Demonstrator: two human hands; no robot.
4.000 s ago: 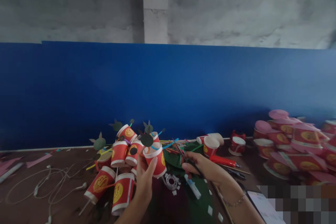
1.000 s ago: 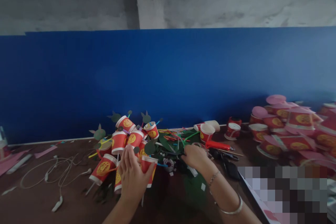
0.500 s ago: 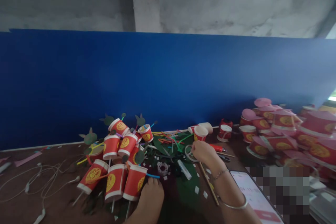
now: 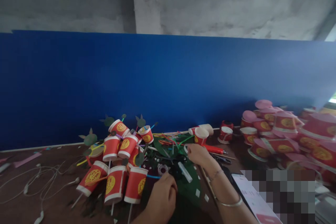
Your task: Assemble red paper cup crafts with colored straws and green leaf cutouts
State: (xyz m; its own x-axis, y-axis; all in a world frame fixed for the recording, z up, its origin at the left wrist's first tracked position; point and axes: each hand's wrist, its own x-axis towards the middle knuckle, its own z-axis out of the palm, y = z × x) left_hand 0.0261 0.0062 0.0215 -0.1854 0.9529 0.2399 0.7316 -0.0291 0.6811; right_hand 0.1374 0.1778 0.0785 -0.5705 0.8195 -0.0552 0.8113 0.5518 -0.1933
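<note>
My right hand [image 4: 198,154] is closed at the edge of a pale ring that looks like a roll of tape [image 4: 186,149], mostly hidden behind the fingers. My left hand [image 4: 163,194] is curled closed over the table, its fingertips hidden, so I cannot make out what is in it. Just beyond it lie a clear toothed ring [image 4: 162,169] and a blue strip [image 4: 153,176]. A translucent tube [image 4: 185,172] rests between the hands. Left of my left hand stand and lean several red paper cups [image 4: 135,184] with yellow emblems and sticks.
Pink-topped red cups [image 4: 285,122] are heaped at the right. A phone [image 4: 253,196] lies beside my right forearm. Coloured strips [image 4: 168,140], a red tool [image 4: 214,148] and a plain cup [image 4: 201,135] lie farther back. White earphones [image 4: 39,182] are at left; a blue panel [image 4: 157,84] stands behind.
My left hand has moved right and away from the cups, its fingers more curled. My right hand has shifted slightly left and down, covering more of the pale ring.
</note>
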